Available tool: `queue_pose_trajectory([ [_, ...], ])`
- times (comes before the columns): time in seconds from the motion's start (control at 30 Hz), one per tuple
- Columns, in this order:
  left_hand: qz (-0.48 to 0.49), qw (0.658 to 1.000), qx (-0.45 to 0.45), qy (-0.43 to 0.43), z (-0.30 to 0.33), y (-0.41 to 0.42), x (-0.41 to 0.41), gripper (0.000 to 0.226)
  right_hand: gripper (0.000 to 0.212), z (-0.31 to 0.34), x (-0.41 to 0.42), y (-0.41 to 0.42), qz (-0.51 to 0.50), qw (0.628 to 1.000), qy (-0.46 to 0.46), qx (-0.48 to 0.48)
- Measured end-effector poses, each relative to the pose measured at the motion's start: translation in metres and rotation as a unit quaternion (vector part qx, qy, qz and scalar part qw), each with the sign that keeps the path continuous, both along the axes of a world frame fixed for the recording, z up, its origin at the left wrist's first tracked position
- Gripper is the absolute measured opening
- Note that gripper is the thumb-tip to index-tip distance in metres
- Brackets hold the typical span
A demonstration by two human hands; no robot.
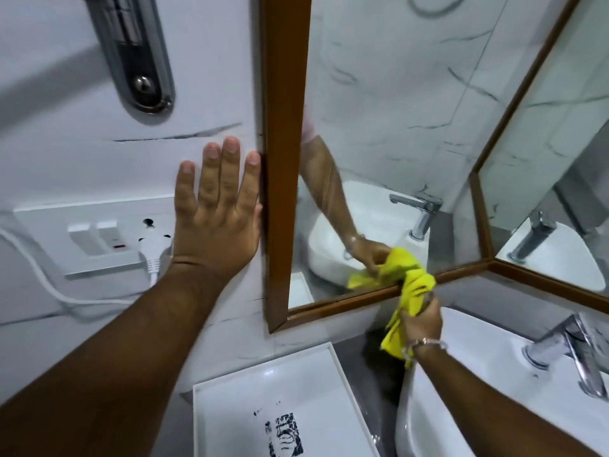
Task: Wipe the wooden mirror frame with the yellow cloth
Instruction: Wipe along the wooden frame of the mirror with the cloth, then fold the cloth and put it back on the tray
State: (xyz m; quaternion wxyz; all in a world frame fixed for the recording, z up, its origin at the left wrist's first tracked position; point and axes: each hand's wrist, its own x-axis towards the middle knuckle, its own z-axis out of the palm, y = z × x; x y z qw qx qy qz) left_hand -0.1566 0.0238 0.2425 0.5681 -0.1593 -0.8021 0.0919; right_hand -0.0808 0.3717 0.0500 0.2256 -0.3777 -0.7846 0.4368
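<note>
The wooden mirror frame (283, 153) runs down the middle of the view and along the mirror's bottom edge. My right hand (420, 319) is closed around a bunched yellow cloth (416, 288) and presses it against the bottom rail of the frame. The glass reflects the cloth and my forearm. My left hand (217, 209) lies flat on the white wall with fingers spread, its edge touching the frame's left side. A metal bracelet sits on my right wrist.
A white switch plate (89, 239) with a plug and cable is on the wall at left. A chrome fixture (138, 51) hangs above. Below are a white tray (273, 407), a white basin (478, 390) and a chrome tap (573, 351). A second framed mirror (560, 159) meets this one at right.
</note>
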Motion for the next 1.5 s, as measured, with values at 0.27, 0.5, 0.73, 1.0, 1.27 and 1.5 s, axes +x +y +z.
queue_pose_trajectory([
  [0.27,-0.118,0.97,0.035,-0.21,-0.04,0.006,0.087,0.065,0.061,0.027,0.082,-0.118,0.501,0.846,-0.051,0.174],
  [0.5,-0.287,0.586,0.291,-0.7,-0.104,-0.036,0.152,0.046,0.045,0.052,0.112,-0.169,0.528,0.796,-0.047,0.293],
  [0.73,-0.344,0.461,0.382,-0.723,-0.093,-0.051,0.156,0.022,0.054,0.064,0.123,-0.187,0.511,0.83,-0.029,0.223],
  [1.0,-0.287,0.352,0.534,-0.713,-0.111,-0.08,0.165,0.008,0.011,0.075,0.104,-0.149,0.629,0.746,-0.219,0.019],
  [1.27,-0.116,0.28,0.575,-0.76,-0.167,-0.061,0.183,0.038,0.018,0.055,0.074,-0.107,0.587,0.78,-0.207,-0.059],
  [1.5,-0.052,0.305,0.623,-0.718,-0.226,-0.051,0.191,0.021,0.037,0.01,0.054,-0.102,0.533,0.822,-0.2,0.002],
])
